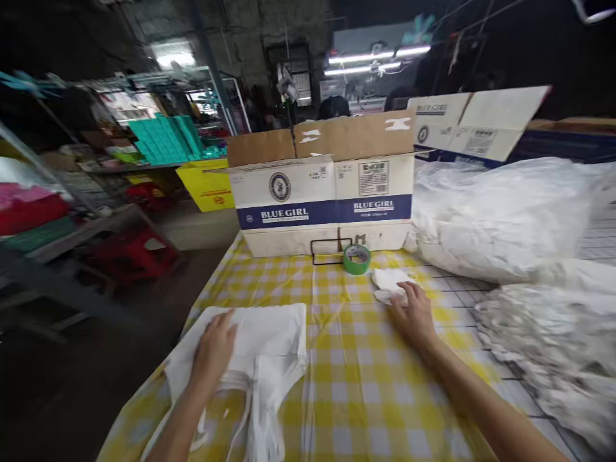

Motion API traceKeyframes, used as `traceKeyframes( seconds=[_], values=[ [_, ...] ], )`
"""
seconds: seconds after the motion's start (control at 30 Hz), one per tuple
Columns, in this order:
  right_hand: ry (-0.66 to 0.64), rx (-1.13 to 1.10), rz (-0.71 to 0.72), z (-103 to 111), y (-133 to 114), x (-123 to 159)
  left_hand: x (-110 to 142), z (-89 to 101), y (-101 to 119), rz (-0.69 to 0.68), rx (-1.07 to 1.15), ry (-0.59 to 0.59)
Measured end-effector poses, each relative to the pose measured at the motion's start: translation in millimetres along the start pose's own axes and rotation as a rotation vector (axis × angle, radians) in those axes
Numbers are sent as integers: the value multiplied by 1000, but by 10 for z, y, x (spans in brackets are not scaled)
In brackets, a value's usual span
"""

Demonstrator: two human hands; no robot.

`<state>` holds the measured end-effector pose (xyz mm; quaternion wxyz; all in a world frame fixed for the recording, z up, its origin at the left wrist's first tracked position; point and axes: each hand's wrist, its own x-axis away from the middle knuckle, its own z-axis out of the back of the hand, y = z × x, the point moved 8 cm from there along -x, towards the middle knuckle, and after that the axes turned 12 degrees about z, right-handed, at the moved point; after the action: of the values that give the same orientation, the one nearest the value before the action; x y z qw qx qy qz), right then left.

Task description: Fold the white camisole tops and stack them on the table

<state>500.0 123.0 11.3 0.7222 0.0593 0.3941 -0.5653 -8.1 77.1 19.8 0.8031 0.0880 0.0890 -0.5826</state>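
A white, apron-like cloth piece [274, 327] with thin straps lies on the yellow checked tablecloth [337, 385]. My left hand [214, 346] rests on its upper left part, fingers stretched over the fabric. Farther off to the right, my right hand [414, 311] has its thumb and fingers at the near right edge of a small folded white cloth [389, 282]. That hand is slightly smeared by motion, and its fingertips partly cover the cloth. Left of the small cloth, a roll of green tape [357, 259] lies beside a black wire frame [327, 251].
An open white-and-blue carton [327, 208] stands at the table's far edge, with another carton [462, 128] behind it. Crumpled white fabric [553, 346] and a filled clear plastic bag [495, 218] take up the right side. A yellow box [206, 186] and red stool [144, 253] stand left.
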Motion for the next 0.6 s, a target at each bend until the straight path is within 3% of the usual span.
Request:
traceKeyframes(
  seconds=[0.1, 0.17, 0.27, 0.37, 0.6],
  values=[
    [-155, -252, -11, -379, -426, 79, -317, 128, -592, 229, -122, -44],
    [-282, -382, -24, -655, -812, 107, -466, 116, -807, 284, -155, -93],
    [-454, -468, -95, -1052, -1396, 103, -609, -44, -909, 306, -148, -184],
    [-512, -458, -183, -1323, -1758, 52, -669, -192, -939, 353, -112, -243],
    [-462, -423, -208, -1492, -1944, 3, -642, -165, -1013, 442, -17, -211]
  ],
)
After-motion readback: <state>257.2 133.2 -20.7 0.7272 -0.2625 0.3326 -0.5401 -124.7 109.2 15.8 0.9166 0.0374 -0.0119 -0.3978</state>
